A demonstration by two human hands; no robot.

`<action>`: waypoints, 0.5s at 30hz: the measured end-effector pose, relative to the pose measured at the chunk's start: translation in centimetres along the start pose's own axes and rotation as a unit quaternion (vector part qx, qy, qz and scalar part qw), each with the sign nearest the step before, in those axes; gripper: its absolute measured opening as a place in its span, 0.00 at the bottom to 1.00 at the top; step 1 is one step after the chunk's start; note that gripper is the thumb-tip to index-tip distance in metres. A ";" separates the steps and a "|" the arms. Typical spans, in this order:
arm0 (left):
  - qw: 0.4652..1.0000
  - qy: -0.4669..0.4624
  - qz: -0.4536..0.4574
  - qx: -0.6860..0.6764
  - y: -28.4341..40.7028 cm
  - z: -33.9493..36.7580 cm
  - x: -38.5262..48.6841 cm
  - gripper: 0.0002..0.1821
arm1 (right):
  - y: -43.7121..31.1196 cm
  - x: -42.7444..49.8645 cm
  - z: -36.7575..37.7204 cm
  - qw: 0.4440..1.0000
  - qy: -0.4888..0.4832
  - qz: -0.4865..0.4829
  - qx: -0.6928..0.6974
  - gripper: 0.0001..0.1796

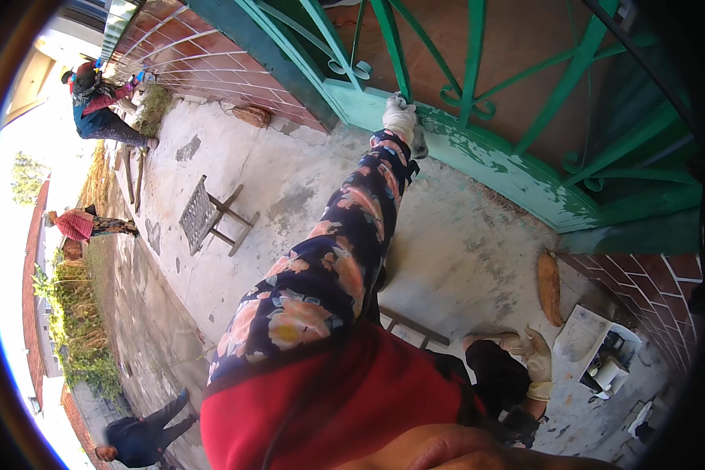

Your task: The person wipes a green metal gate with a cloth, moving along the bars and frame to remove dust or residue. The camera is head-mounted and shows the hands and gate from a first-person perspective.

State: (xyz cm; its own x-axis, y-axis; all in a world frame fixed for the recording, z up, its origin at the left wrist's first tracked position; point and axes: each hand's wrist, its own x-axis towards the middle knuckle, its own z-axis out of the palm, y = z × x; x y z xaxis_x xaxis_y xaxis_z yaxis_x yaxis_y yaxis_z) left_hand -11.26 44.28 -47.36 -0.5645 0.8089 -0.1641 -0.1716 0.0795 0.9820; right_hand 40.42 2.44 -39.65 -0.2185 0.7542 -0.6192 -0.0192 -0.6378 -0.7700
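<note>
My left hand (400, 114), in a whitish glove and a floral sleeve, reaches out to the green metal gate (476, 132). Its fingers are curled against the foot of a painted bar. What they hold is hidden; a grey, cloth-like patch shows beside the wrist. Pale mint and darker green paint lie in uneven patches along the gate's lower rail. Scrolled bars rise from that rail in front of a brown panel. My right hand (533, 355) wears a thin translucent glove and hangs apart from the gate, fingers spread, with nothing seen in it.
Near my right hand stand a white box (623, 338) of small items and a rough wooden piece (549, 288). A wooden stool (208, 214) stands on the concrete. One person (97, 108) works by the tiled wall (229, 64); two others (88, 226) (144, 435) stand farther off.
</note>
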 end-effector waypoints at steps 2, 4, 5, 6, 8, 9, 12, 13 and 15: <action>0.989 -0.025 0.109 0.095 -0.7 -0.8 0.7 0.15 | 0.1 0.2 -0.2 1.000 0.000 0.003 0.001 0.25; 0.997 -0.061 0.046 0.031 0.3 -1.7 0.1 0.13 | 0.2 0.4 -0.4 1.000 -0.003 0.022 0.012 0.25; 0.993 -0.078 0.069 0.053 2.0 -2.4 -0.2 0.13 | 0.2 0.4 -0.4 1.000 -0.007 0.011 0.016 0.24; 0.993 -0.079 0.090 -0.001 3.4 -2.7 -1.4 0.13 | 0.2 0.4 -0.4 1.000 -0.010 0.000 0.021 0.24; 0.982 -0.083 0.161 -0.052 7.6 -3.2 -4.2 0.16 | 0.2 0.5 -0.2 1.000 -0.005 -0.004 0.004 0.24; 0.957 -0.111 0.257 -0.075 10.1 -3.2 -5.3 0.18 | 0.1 0.5 -0.1 1.000 0.003 0.001 -0.017 0.24; 0.823 -0.121 0.550 0.070 18.1 -1.8 -7.1 0.19 | -0.2 0.6 0.4 1.000 0.013 0.006 -0.020 0.25; 0.812 -0.160 0.550 0.109 20.2 -1.7 -7.4 0.18 | -0.4 0.6 0.6 1.000 0.010 0.009 -0.020 0.25; 0.731 -0.111 0.608 0.288 23.3 -0.8 -7.1 0.16 | -0.8 0.4 0.8 1.000 0.008 0.011 -0.008 0.23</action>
State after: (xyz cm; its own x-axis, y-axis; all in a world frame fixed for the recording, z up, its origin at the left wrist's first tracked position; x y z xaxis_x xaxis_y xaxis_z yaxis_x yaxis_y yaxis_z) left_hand -11.94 39.94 -23.36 0.1390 0.5543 0.8206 0.7532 -0.5971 0.2757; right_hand 39.55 3.08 -39.15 -0.2021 0.7427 -0.6384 0.0002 -0.6518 -0.7583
